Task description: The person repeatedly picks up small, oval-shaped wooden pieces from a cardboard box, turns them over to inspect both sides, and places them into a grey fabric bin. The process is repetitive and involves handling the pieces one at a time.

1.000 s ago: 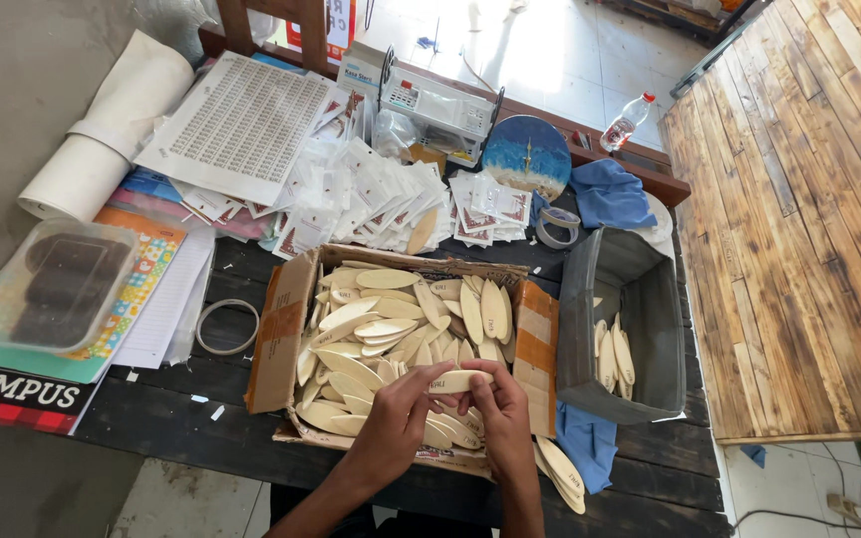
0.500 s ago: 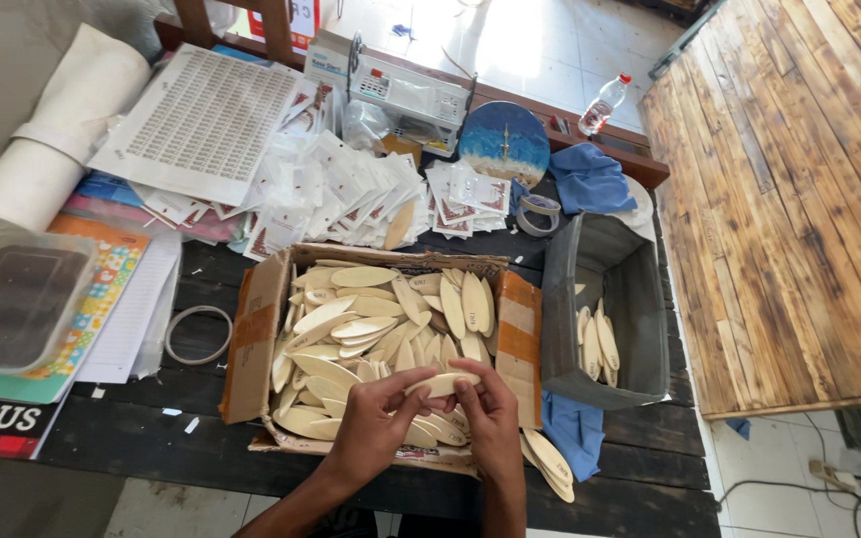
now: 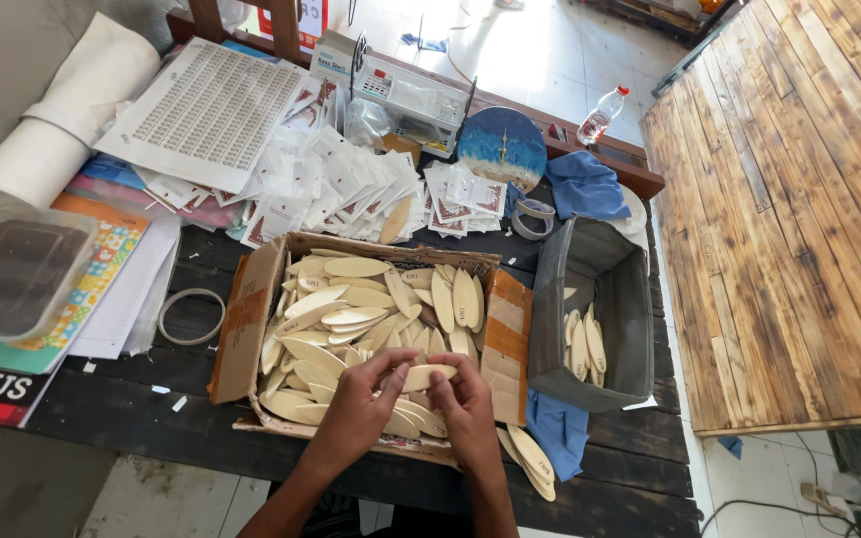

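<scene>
Over the near edge of the open cardboard box (image 3: 251,329) heaped with pale wooden ovals, the person's left hand (image 3: 359,406) and right hand (image 3: 470,406) together pinch one oval wooden piece (image 3: 421,377) by its ends, a grey bin (image 3: 590,309) just to the right.

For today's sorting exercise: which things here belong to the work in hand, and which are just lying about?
In use: left hand, right hand, wooden piece, cardboard box, grey bin.
Lying about: paper roll, tape ring, bottle, blue cloth, packets.
</scene>
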